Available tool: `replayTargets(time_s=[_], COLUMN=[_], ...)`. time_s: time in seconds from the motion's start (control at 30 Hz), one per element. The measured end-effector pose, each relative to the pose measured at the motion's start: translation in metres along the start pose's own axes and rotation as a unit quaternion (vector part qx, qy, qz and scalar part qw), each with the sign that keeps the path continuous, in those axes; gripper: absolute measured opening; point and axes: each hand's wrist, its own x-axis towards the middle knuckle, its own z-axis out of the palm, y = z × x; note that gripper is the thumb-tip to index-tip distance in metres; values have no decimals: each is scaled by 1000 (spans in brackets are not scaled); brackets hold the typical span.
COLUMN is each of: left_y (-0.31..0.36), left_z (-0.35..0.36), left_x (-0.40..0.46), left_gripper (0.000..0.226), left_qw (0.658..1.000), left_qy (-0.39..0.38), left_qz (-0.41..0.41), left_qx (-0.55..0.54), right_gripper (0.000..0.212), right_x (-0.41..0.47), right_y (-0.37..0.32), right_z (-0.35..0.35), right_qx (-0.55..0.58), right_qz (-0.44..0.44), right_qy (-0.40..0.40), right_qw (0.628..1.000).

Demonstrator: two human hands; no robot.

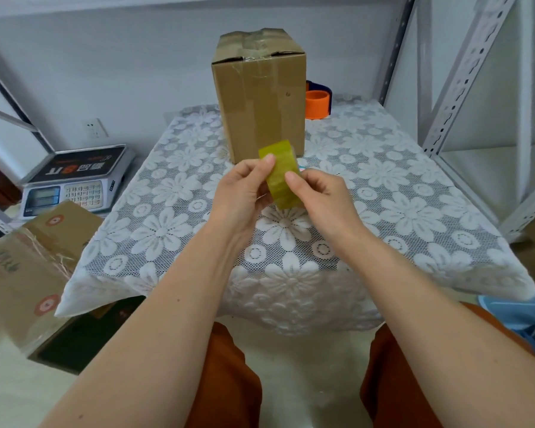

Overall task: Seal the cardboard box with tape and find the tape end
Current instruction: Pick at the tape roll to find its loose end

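Observation:
A tall cardboard box [260, 94] stands upright at the far side of the lace-covered table [414, 211], with clear tape across its closed top flaps. A yellowish roll of tape [280, 174] is held above the table in front of the box. My left hand [244, 193] grips the roll from the left, thumb on its outer face. My right hand [320, 193] holds it from the right, thumb pressed on the same face. No loose tape end shows.
An orange tape dispenser [318, 101] sits behind the box at the right. A digital scale [74, 180] and a flat cardboard box [28, 267] lie to the left of the table. Grey metal shelving [464, 88] stands at the right. A blue bin [525, 316] is at lower right.

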Motion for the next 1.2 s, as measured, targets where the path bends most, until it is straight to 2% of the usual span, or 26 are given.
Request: replayTargets(time_s=[0.43,0.57,0.7,0.83,1.2], left_y=[-1,-3,-5,-3,-2], left_z=[3,3,2,4,3], left_x=[-7,-9,-6,-6,-4], left_gripper=[12,11,16,4,13], left_qw=[986,978,985,991,993], left_qy=[-113,-115,-96,-80,-70], left_qz=[52,61,23,-21,-40], left_qx=[110,161,140,105,83], right_gripper=[36,43,46,37,37], right_x=[1,3,4,4,4], right_y=[-5,-4,-2,-2,-2], right_z=[-8,-11,-10,-9,-7], right_qx=[72,78,75,53,47], right_qz=[68,88,62,60,35], right_qy=[29,53,73,61,61], right_qw=[995,992,993,995,996])
